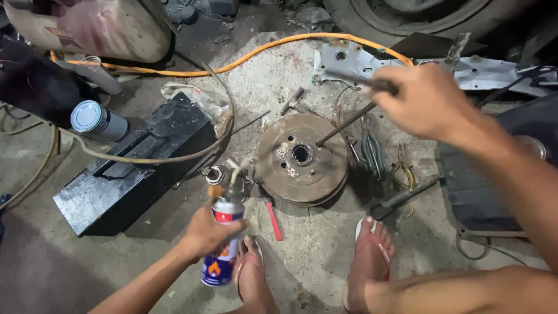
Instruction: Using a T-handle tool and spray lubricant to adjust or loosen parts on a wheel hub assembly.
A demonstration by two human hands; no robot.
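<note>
The brake drum [301, 158] lies on the floor [70, 273]; the box [136, 166] lies left of it; two feet [256, 279] are in front; a hose [244, 58] runs behind.

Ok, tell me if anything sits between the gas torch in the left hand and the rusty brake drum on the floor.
Nothing visible blocks it. The left hand holds the gas torch upright just left of the brake drum, its nozzle end close to the drum's rim. A red-handled tool lies on the floor below the gap. The right hand presses a metal rod onto the drum's face.
</note>
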